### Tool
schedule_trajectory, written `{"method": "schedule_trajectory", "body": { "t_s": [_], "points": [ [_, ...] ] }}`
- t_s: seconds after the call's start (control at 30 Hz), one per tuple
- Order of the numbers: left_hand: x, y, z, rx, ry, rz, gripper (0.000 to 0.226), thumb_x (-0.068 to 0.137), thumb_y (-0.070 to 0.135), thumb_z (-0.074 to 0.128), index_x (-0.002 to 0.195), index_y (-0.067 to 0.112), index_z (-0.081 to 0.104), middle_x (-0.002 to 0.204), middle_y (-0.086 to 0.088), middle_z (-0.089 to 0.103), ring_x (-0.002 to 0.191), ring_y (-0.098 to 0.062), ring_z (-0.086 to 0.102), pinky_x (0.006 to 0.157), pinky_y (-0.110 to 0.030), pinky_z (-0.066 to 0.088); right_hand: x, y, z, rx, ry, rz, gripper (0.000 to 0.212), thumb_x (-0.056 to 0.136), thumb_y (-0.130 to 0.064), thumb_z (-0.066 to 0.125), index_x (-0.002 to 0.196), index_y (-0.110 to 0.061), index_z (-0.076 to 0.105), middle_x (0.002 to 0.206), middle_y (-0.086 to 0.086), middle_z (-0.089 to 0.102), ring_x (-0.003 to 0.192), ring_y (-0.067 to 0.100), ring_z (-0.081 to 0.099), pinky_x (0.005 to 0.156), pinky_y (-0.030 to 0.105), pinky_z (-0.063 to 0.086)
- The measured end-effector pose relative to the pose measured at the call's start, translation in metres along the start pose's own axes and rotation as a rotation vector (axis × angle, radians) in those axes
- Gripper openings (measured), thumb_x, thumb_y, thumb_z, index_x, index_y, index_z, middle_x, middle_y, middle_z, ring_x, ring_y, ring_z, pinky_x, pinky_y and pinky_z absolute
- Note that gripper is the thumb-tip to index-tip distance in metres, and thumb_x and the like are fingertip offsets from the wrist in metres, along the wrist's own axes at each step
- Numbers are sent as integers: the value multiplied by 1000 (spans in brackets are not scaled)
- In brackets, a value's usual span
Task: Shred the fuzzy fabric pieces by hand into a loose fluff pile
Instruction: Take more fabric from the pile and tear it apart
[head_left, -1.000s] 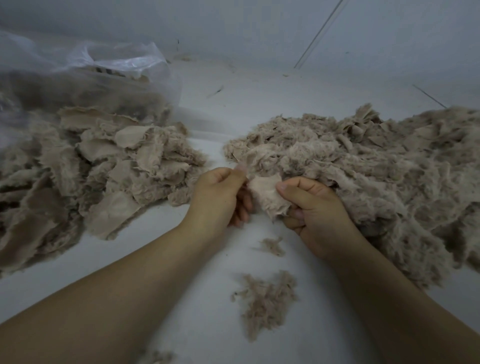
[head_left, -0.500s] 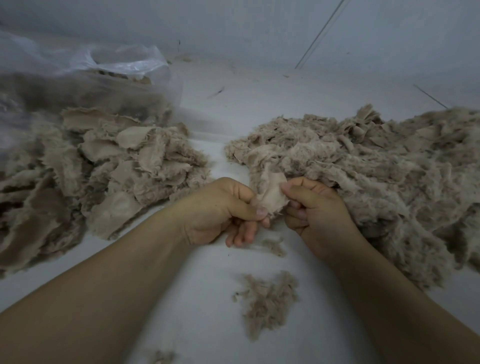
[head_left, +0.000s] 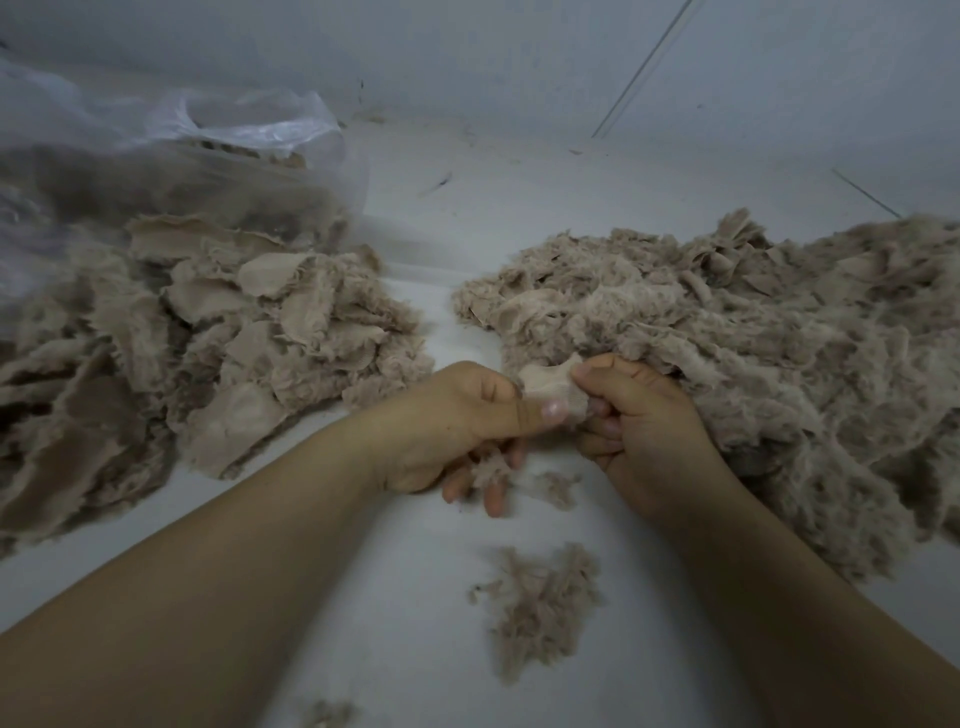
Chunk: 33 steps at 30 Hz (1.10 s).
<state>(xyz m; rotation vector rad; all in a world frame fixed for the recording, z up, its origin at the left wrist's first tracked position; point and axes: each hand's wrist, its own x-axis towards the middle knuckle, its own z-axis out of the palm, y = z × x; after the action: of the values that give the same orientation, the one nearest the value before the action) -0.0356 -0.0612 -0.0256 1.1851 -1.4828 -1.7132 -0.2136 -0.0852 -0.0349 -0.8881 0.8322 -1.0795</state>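
Fabric scrap (head_left: 545, 387) pinched by both hands; plastic bag (head_left: 171, 156) holds fuzzy pieces.

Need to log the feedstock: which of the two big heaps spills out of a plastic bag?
The left heap: flat fabric pieces trailing from the clear plastic bag. The right heap lies bare on the table.

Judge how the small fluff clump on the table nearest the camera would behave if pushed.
The fluff clump looks wispy with loose strands, so it is probably very light. It would likely smear or pull apart rather than slide whole. Being flat and shapeless, it should not roll.
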Motion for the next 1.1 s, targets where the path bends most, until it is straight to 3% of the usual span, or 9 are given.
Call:
{"method": "schedule_trajectory", "body": {
  "t_s": [0.13,0.27,0.43,0.57,0.67,0.83,0.93,1.03,1.1],
  "points": [
    [4,-1,5,-109,143,37,40,69,33,77,79,4,51,63,-16,58,36,-27,57,28,-21,38,1,0,0,3,-6,6,35,98,-5,48,65,-12,54,50,-2,37,33,2,24,32,14,21],
    [2,-6,0,-23,38,68,23,74,15,75,71,-4,62,57,-19,61,35,-23,56,32,-22,43,1,0,1,13,21,10,33,98,-5,48,66,-11,54,50,-2,36,32,2,24,32,13,22],
    [-6,-5,-11,122,-270,122,3,79,5,74,76,5,74,58,-14,67,42,-18,60,42,-22,49,0,-1,2,16,36,20,32,99,-5,48,67,-11,49,49,-4,36,31,2,23,32,13,21],
    [-6,-2,-10,204,-466,185,22,75,6,75,95,14,78,98,-10,73,77,-18,66,60,-29,56,0,-2,2,21,39,20,30,99,-6,48,69,-10,50,49,-4,37,32,1,23,32,13,20],
    [-2,-2,-16,191,-537,246,41,74,-1,73,115,2,68,121,-15,61,102,-36,58,70,-53,54,-1,-1,2,-34,8,12,24,99,-8,49,75,-8,53,50,-4,38,33,1,24,33,14,20],
    [-3,-7,-11,-63,-253,204,4,81,6,71,81,5,74,83,-22,70,81,-39,70,49,-30,58,-1,-2,2,-28,-13,-3,20,98,-8,50,78,-5,53,47,-6,39,31,1,24,33,14,21],
    [0,-9,-6,-205,-57,214,15,83,10,71,72,1,66,64,-22,64,56,-31,68,32,-21,44,0,-1,0,-27,-27,-8,22,98,-8,49,77,-5,56,48,-5,38,32,1,24,33,14,22],
    [1,-5,-2,-225,68,189,25,79,23,73,85,3,60,57,-21,60,43,-28,61,29,-16,32,1,-1,0,1,-24,-13,34,96,-8,52,63,-13,58,50,-3,37,33,2,24,33,14,23],
    [3,-4,0,-193,84,159,30,77,30,72,88,4,60,53,-19,57,36,-25,55,29,-15,29,1,0,-1,-3,-31,-14,28,94,-9,53,67,-10,56,53,0,35,34,2,25,32,14,24]
  ]
}}
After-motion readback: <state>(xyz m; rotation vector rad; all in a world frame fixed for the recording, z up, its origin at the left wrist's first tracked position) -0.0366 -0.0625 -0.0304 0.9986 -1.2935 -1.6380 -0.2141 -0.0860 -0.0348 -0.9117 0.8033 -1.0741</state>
